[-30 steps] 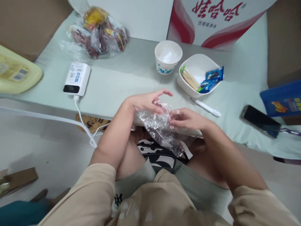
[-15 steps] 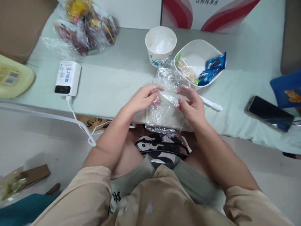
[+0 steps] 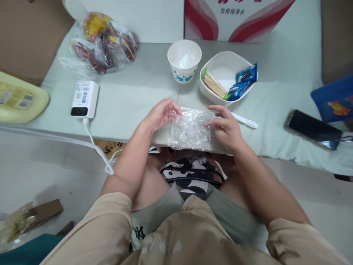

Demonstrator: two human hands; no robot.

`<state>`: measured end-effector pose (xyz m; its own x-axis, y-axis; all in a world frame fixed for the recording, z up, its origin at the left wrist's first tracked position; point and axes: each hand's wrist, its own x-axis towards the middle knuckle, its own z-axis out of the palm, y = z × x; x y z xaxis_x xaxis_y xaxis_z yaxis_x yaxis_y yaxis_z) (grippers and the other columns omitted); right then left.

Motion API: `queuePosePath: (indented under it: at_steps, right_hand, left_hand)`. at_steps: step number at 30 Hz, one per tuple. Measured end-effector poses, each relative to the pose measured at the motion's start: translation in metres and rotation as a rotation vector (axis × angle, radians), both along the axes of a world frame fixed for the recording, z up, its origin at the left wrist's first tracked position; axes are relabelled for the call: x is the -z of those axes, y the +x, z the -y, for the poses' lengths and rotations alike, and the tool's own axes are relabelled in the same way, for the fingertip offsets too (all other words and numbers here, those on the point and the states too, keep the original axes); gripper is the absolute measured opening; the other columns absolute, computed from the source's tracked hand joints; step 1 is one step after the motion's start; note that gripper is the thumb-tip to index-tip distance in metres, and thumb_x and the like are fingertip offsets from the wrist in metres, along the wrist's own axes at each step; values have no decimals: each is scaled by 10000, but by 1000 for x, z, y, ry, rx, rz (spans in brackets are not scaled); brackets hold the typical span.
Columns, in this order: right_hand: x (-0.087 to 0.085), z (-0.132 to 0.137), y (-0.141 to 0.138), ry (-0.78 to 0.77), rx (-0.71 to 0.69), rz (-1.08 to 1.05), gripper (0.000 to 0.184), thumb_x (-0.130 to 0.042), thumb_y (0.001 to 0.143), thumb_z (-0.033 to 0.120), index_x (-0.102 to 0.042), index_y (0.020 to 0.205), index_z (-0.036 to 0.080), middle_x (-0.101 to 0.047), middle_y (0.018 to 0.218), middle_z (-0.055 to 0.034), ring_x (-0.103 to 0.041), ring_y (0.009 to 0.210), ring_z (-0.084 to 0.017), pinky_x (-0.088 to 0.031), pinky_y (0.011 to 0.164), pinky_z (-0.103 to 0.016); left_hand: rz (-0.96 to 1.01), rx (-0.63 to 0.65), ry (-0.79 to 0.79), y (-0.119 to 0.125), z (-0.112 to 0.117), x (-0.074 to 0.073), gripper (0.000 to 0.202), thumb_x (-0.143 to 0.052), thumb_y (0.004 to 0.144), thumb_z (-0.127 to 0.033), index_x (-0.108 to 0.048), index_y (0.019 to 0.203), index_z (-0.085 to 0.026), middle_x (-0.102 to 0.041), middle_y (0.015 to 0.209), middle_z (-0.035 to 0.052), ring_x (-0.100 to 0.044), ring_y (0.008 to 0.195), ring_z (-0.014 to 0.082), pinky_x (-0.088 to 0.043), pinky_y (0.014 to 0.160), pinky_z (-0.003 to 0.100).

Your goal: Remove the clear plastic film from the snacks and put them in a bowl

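Note:
A crinkled clear plastic bag [image 3: 190, 130] lies folded over on itself at the table's front edge, between my hands. My left hand [image 3: 163, 115] is at its upper left corner, with loosely bent fingers that are apart; the fingertips touch or nearly touch the plastic. On the other side my right hand [image 3: 224, 127] is open, fingers spread, with one fingertip near the bag's right edge. Just beyond stand a paper cup [image 3: 184, 60] with clear plastic inside and a white bowl [image 3: 217, 60] holding wrapped sticks and blue packets.
A white plastic utensil handle [image 3: 246, 120] lies right of my right hand. Farther right are a phone [image 3: 313, 129] and a blue packet [image 3: 333, 99]. To the left are a power bank [image 3: 85, 97] with a cable, a yellow bottle [image 3: 23, 97] and bagged snacks [image 3: 106, 44]. Boxes stand behind.
The bag, spread out long before, is now folded into a shorter shape. My fingers have come off its middle toward its sides. The view has shifted slightly.

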<state>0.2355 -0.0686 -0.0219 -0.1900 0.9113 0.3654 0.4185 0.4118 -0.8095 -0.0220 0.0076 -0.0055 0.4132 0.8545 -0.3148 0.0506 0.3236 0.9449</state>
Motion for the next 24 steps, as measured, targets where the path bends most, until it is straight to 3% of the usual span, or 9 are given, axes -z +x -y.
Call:
queuePosePath:
  at_steps: [2, 5, 9, 11, 14, 16, 20, 24]
  right_hand:
    - [0, 2, 2, 4, 23, 41, 285, -562, 827, 139, -770, 902, 319, -619, 1309, -14, -577, 1262, -272, -467, 1076, -528]
    - [2, 3, 1, -54, 100, -70, 318, -616, 882, 292, -664, 1193, 337, -602, 1342, -53, -547, 1307, -281, -452, 1102, -519]
    - [4, 0, -10, -193, 75, -195, 832, -773, 769, 570, -362, 1461, 358, -548, 1435, -90, -529, 1333, -310, -483, 1055, -542]
    - [4, -3, -18, -275, 36, -222, 919, -803, 724, 598, -330, 1472, 352, -616, 1332, -98, -606, 1217, -306, -535, 975, -520]
    - [0, -6, -26, -387, 51, -295, 768, -757, 784, 545, -384, 1425, 343, -695, 1088, -64, -688, 947, -256, -583, 842, -457]
    - [-2, -7, -29, -413, 102, -388, 709, -753, 788, 497, -401, 1387, 355, -698, 1017, -34, -693, 858, -227, -590, 801, -426]
    - [0, -8, -30, -491, 103, -596, 615, -787, 728, 476, -480, 1241, 334, -704, 1080, -27, -708, 895, -209, -591, 763, -376]
    - [3, -5, -29, -582, 25, -514, 321, -740, 775, 483, -578, 908, 240, -733, 1003, -47, -705, 887, -197, -567, 791, -355]
  left_hand:
    - [-46, -43, 122, 0, 0, 3, 161, -699, 728, -283, -664, 825, -159, -700, 811, 43, -669, 692, 136, -540, 652, 250]
    - [-41, -44, 200, 0, 6, 1, 538, -767, 630, -144, -620, 1142, -220, -712, 915, 16, -642, 657, 90, -514, 632, 214]
    - [18, 29, 131, -2, 15, -8, 753, -820, 632, -174, -532, 1317, -299, -728, 1011, 24, -692, 699, 109, -534, 672, 235]
    - [76, 69, 88, -3, 19, -11, 813, -862, 612, -212, -525, 1345, -309, -736, 1058, 41, -726, 786, 150, -554, 733, 268]
    - [176, 92, 5, -2, 21, -9, 767, -889, 619, -314, -575, 1316, -252, -745, 1102, 92, -736, 958, 222, -562, 830, 323]
    - [169, 126, -58, 1, 21, -5, 619, -873, 650, -337, -648, 1206, -184, -754, 1070, 123, -729, 989, 242, -561, 842, 342]
    - [92, 87, -42, 10, 22, -1, 272, -789, 732, -264, -709, 961, -141, -757, 906, 92, -724, 861, 190, -555, 784, 306]
    - [-3, 5, 96, 16, 20, -1, 210, -724, 805, -283, -698, 982, -174, -726, 817, 29, -687, 760, 141, -525, 679, 247]
